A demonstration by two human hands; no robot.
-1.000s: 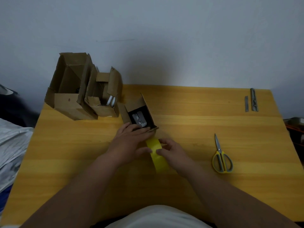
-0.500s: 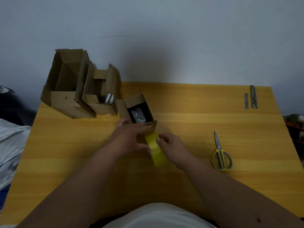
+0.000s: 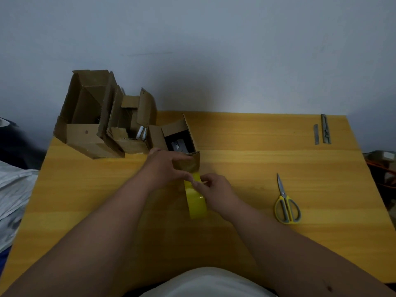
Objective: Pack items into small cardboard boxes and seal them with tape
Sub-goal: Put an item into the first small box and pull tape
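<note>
Wood, yellow and streaked, makes up the table [image 3: 246, 151] under me, pushed against a plain grey wall [image 3: 214, 50]. At its far left I see two open cartons [image 3: 90, 133] crowded together; scissors [image 3: 287, 206] with yellow handles lie to the right, metal strips [image 3: 324, 129] in the far right corner. My left hand [image 3: 165, 168] rests curled on the near flap of the small cardboard box [image 3: 180, 138], thumb touching the yellow tape roll [image 3: 196, 200] standing just near of it. My right hand [image 3: 214, 189] pinches the roll's top edge with narrow fingertips.
</note>
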